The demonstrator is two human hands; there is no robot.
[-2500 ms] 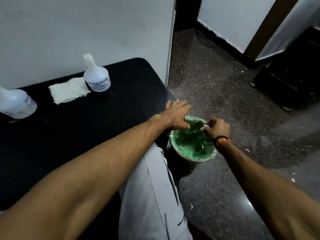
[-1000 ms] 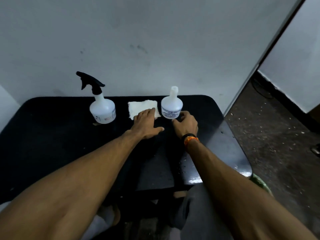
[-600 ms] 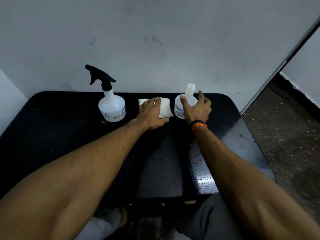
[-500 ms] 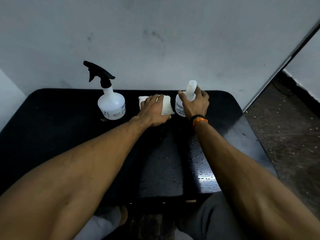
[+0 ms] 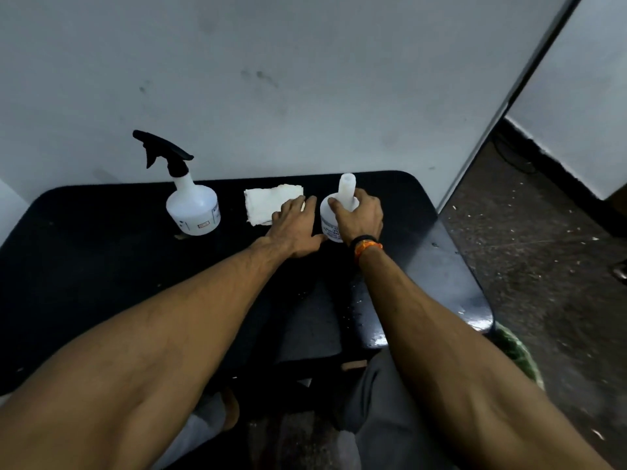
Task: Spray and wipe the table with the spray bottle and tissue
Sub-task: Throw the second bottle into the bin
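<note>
**Both hands at the back of the tabletop, right on a bottle, left on the tissue**

The wall [image 5: 271, 62] fills the upper half of your view, pale and scuffed. Below it the black tabletop [image 5: 84, 266] spreads across the frame, with wet droplets shining near its right front corner. Your two bare forearms reach forward over it from the bottom edge.

At the back left stands the spray bottle [image 5: 191, 205], upright, white with a black trigger head, untouched and well apart from both hands. To its right lies the tissue [image 5: 266, 201], flat and white. Just right of that stands a white bottle [image 5: 341, 201] with a plain open neck and no trigger.

Your right hand [image 5: 359, 218] wraps around that bottle's shoulder, its grip closed on it, an orange and black band [image 5: 366, 245] at the wrist. Your left hand [image 5: 295, 228] lies flat, fingers spread, fingertips resting on the tissue's right edge, gripping nothing.
</note>
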